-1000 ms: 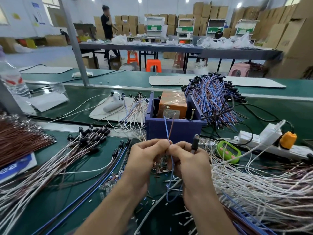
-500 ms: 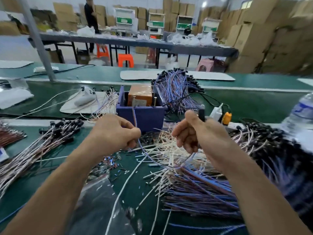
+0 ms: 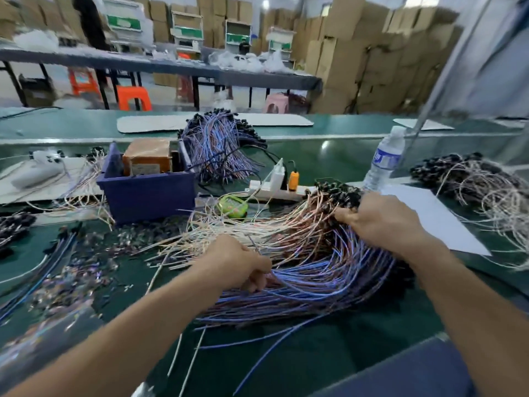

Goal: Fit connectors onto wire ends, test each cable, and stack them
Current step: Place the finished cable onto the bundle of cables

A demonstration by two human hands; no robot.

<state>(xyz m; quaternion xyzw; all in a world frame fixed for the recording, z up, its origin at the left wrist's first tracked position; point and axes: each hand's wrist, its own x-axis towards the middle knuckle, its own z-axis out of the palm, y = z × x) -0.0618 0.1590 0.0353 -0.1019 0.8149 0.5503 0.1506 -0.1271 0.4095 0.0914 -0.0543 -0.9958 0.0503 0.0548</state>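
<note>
**Status of stacking step**

Task item: cable (image 3: 254,244), a thin blue wire, pinched between the thumb and curled fingers of the left hand (image 3: 240,263). A short end sticks up from the grip; the rest is lost among the wires of the stack (image 3: 315,276).

The stack lies fanned on the green table (image 3: 315,356), with blue wires nearest, pale and copper-coloured wires behind, and black connectors (image 3: 340,196) bunched at its far right end.

The right hand (image 3: 382,222) rests palm-down on that connector end; whether its fingers grasp anything cannot be told.

Behind the stack are a green device (image 3: 232,207), a power strip (image 3: 272,191), and a blue bin (image 3: 148,193) holding a brown box (image 3: 147,159). A water bottle (image 3: 383,164) stands right of the strip, just beyond a white sheet (image 3: 429,222).
</note>
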